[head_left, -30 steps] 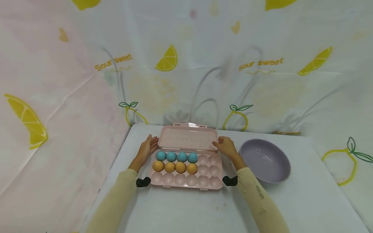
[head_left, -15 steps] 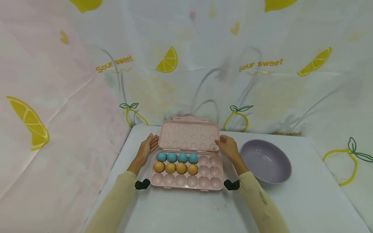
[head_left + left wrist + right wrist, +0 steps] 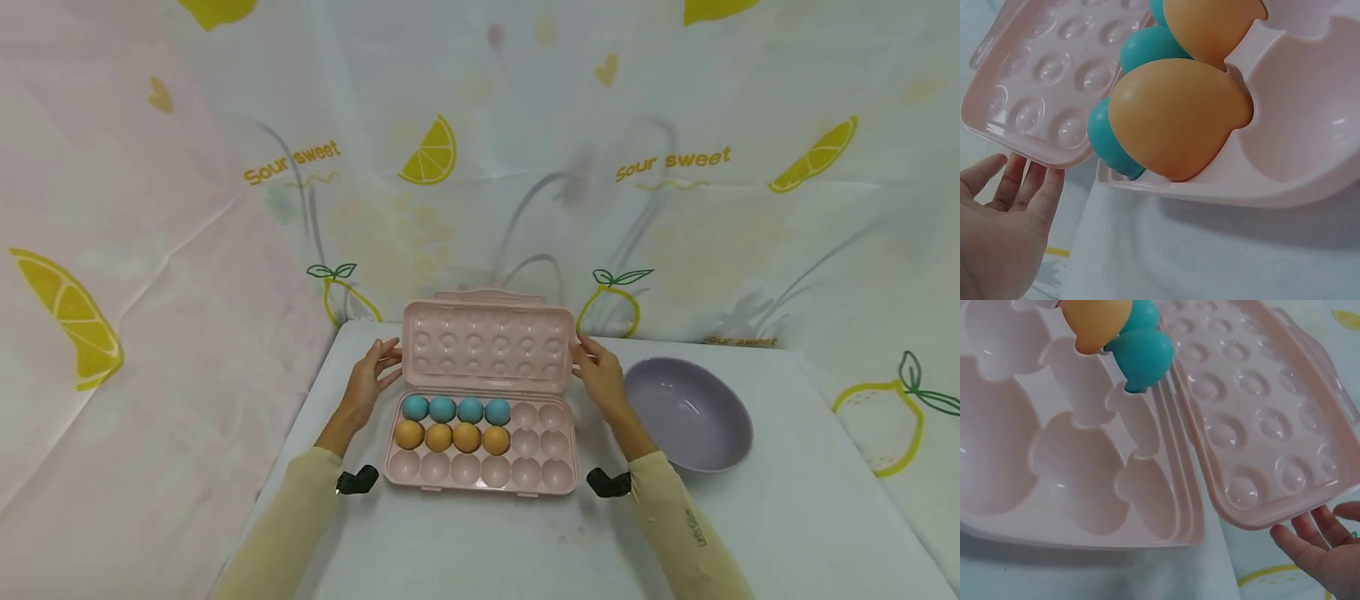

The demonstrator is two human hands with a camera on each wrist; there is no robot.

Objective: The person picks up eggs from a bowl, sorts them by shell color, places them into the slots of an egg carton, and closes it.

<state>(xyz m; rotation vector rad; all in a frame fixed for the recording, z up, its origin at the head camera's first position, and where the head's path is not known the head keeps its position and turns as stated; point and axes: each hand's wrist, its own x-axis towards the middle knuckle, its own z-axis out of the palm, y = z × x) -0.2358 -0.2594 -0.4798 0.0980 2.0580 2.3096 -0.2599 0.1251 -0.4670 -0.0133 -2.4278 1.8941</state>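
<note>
A pink egg box with its lid raised lies before me, the lid tilted up at the back. Its base tray holds a back row of blue eggs and a middle row of orange eggs; the front row and the two right columns of cups are bare. My left hand touches the lid's left edge with extended fingers, the tips right at its corner. On the opposite side my right hand has its fingertips against the lid's right edge, some partly behind it in the right wrist view.
A purple oval bowl stands on the white table to the right, close beside the right forearm. Behind the table hangs a lemon-printed cloth.
The lid has swung up from lying back, tilting further toward me. Both hands have shifted along its sides with it; the right thumb has come off its inner face. The eggs stay put.
</note>
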